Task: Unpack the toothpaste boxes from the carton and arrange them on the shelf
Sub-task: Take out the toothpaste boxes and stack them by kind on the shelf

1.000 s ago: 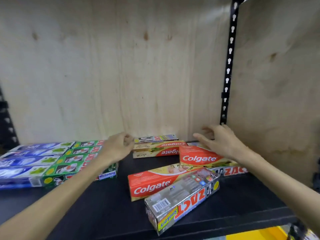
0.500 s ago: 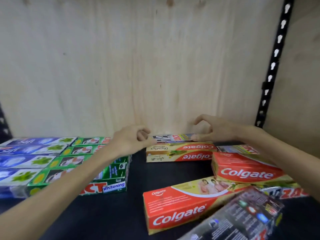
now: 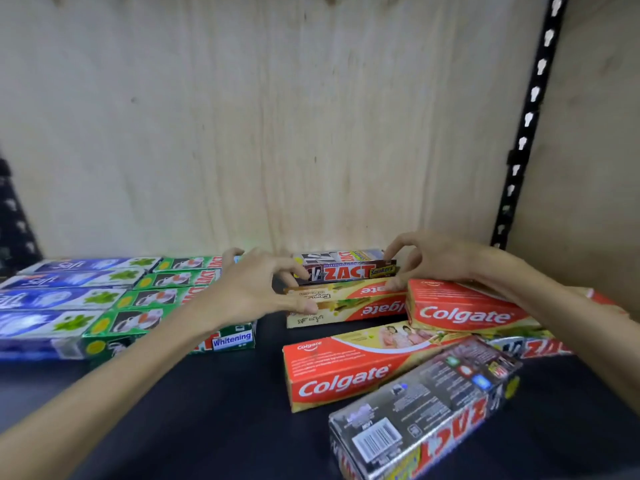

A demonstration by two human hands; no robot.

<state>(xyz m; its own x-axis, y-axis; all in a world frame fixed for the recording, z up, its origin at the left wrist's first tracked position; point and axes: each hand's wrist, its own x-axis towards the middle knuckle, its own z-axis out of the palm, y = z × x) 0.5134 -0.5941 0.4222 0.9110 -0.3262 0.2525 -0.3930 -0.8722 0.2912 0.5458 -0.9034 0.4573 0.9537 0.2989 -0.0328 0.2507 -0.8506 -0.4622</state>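
Note:
A dark Zact Smokers box (image 3: 346, 270) lies on top of two stacked Colgate boxes (image 3: 349, 308) at the back of the black shelf (image 3: 207, 417). My left hand (image 3: 252, 289) grips the box's left end, its thumb lying against the Colgate box below. My right hand (image 3: 433, 258) pinches its right end, fingers on top and thumb beneath. Another Colgate box (image 3: 346, 370) lies in front, and a third (image 3: 464, 311) sits to the right under my right forearm. A silver Zact box (image 3: 426, 414) lies askew at the front.
Blue boxes (image 3: 59, 292) and green Zact Whitening boxes (image 3: 152, 301) lie in neat rows on the left. One more Zact box (image 3: 533, 348) lies at the right. A plywood wall closes the back, with a black slotted upright (image 3: 530, 116) in the right corner.
Both hands have closed onto the ends of the dark Zact box, and its front face now shows. The view has moved closer to the shelf.

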